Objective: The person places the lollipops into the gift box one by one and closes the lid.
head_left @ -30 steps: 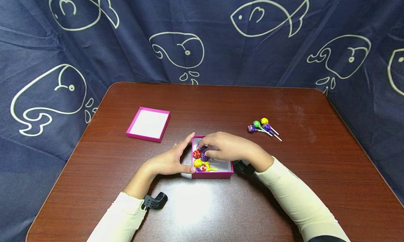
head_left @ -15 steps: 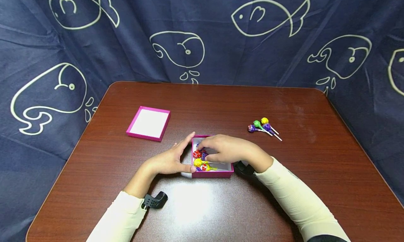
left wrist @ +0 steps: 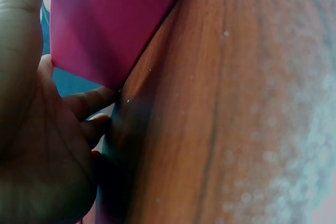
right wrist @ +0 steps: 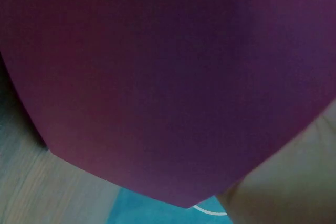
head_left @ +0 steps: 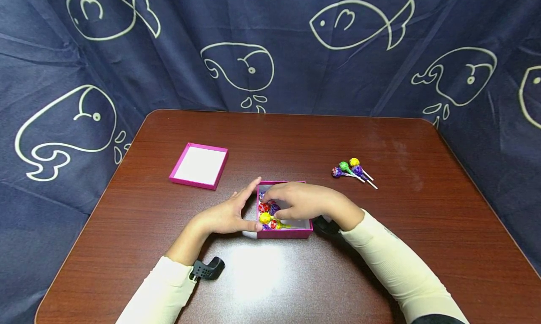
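A pink box (head_left: 284,235) with a white inside stands on the table and holds several wrapped lollipops. Among them I see a red lollipop (head_left: 264,207), a yellow lollipop (head_left: 265,218) and a purple lollipop (head_left: 275,208). My left hand (head_left: 228,216) spans the box's left side, thumb at the near corner and fingers toward the far one. The left wrist view shows this hand (left wrist: 50,145) against the pink wall. My right hand (head_left: 302,200) reaches into the box, its bent fingers and thumb over the lollipops. Whether it grips one is hidden. The right wrist view is mostly box wall (right wrist: 157,87).
A pink lid (head_left: 200,165) lies inside up, behind and left of the box. Several loose lollipops (head_left: 354,169) lie at the right, sticks pointing toward the near right. The brown table (head_left: 380,267) ends at a dark blue curtain (head_left: 291,70).
The right hand has shifted slightly within the box, its thumb a little lower. More of a blue-purple wrapper shows at the far left corner. The left hand stays in place.
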A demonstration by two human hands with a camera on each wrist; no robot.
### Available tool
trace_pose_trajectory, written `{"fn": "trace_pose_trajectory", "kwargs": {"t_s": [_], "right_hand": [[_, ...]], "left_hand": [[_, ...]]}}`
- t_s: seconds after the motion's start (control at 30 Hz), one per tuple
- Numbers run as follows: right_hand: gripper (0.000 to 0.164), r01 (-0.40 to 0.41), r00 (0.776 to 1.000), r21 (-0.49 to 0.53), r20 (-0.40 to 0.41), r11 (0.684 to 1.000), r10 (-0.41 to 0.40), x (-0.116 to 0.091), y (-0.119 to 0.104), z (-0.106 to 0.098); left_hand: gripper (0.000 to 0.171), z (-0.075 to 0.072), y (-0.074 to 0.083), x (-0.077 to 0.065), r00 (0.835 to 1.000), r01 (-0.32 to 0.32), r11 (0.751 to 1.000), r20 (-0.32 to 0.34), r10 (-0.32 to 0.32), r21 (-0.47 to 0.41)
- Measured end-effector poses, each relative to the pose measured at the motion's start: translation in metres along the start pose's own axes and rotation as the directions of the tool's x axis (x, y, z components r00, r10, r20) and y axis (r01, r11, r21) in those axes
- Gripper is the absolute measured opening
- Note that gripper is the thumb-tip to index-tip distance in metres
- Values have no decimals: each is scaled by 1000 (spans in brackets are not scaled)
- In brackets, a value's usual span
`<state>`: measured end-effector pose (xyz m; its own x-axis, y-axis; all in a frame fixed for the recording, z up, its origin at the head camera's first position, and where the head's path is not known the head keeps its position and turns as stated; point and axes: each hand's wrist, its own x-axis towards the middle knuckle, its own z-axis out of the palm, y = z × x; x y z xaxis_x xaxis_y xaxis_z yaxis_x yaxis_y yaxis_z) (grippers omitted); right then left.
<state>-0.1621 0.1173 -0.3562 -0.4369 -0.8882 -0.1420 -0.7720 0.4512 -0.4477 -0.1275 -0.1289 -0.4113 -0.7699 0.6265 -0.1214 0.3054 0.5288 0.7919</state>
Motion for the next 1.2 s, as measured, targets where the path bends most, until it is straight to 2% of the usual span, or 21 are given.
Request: {"fn": "trace_pose_trajectory", "kwargs": {"t_s": [0.23,0.5,0.87,1.07,1.2], "right_hand": [[33,-10,999,-14,-39,1000,10,-3,1,-1],[36,-68,997,-70,17,995,69,-3,-3,2],[38,-116,992,-72,34,991,118,-2,-9,1],[37,-123,991,-95,43,988,127,-1,-11,2],[31,-101,994,-90,32,991,104,-1,-10,2]], "left_hand": [[112,0,-1,0,1000,-16,1000,-7,16,3],[112,0,0,0,999,-39,999,-8,39,2],[112,1,-1,1,1000,-23,1000,-8,23,9],[112,0,-1,1,1000,-23,1000,-6,23,6],[112,0,-1,1,1000,-16,1000,-2,16,-1]]}}
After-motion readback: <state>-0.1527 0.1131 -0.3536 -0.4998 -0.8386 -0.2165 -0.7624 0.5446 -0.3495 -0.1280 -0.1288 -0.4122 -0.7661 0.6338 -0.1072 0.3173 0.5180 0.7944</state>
